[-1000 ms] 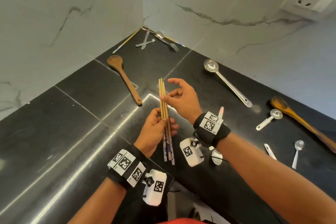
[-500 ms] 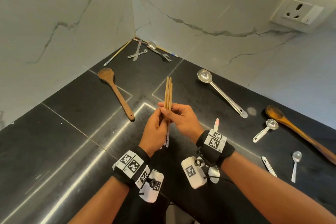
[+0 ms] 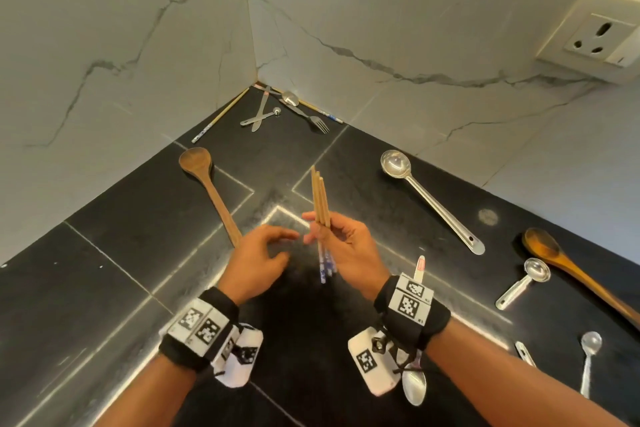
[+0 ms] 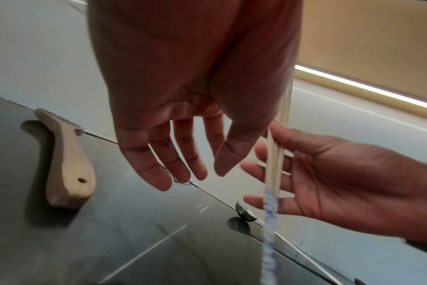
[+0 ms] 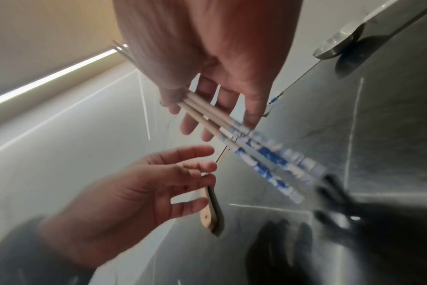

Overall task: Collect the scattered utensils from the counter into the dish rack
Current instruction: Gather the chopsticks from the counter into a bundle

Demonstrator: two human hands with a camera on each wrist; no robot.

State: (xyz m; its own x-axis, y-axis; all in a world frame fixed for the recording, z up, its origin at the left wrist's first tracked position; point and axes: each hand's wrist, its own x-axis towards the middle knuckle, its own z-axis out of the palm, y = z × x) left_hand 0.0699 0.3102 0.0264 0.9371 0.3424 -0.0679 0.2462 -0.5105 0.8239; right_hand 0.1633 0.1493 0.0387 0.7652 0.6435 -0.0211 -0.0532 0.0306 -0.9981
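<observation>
The right hand point(image 3: 349, 250) pinches three light, stiff, smooth chopsticks point(image 3: 320, 199) at mid-length above the black counter point(image 3: 104, 253), best held there to stop them sliding apart, while the left hand point(image 3: 258, 258) hovers beside them, fingers loose and empty.

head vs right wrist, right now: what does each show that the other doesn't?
Head only: the far corner's cluster of small metal cutlery, the white wall socket, the darker wooden spoon at the right edge, and both wristbands.

Right wrist only: a close underside view of three chopsticks crossing the right hand's fingers, their blue patterned ends blurred.

Both: the right hand holding the bundle of pale wooden chopsticks with blue patterned ends, the open left hand beside them without touching, the light wooden spoon, the long steel ladle and the black stone counter.
</observation>
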